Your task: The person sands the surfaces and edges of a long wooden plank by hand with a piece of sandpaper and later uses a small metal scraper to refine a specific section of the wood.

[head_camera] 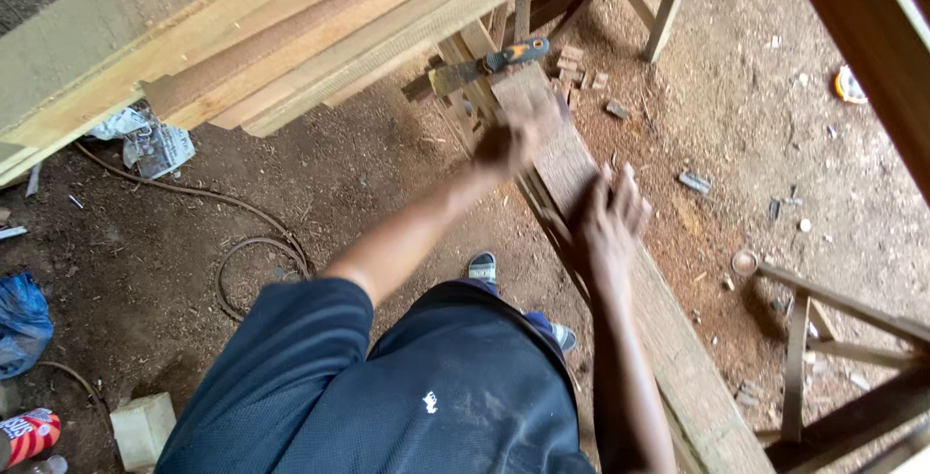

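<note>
I am looking down over a floor of packed brown dirt and sawdust (368, 174) that is filling most of the view. A stack of long pale sawn timber planks (242, 38) is crossing the upper left, raised above the ground. Below it, a long narrow reddish-brown wooden board (668, 338) is running diagonally from the top centre down to the lower right, and both of my hands are working on it. A rough frame of thin wooden slats (823, 338) is standing at the lower right, just beside the board.

My left hand (518, 135) is pressing down on the upper part of the board; it is blurred, so I cannot tell whether the fingers are curled shut or lying flat. My right hand (610, 213) is resting on the board a little lower down, fingers spread apart and flat on the wood, clamped on nothing.

A flat metal scraper with an orange and black handle (489, 64) is lying across the top end of the board, just beyond my left hand and not touching it. A dark looping cable (252, 242) is trailing over the dirt to the left. Small wood offcuts (581, 72) are lying scattered near the scraper.
</note>
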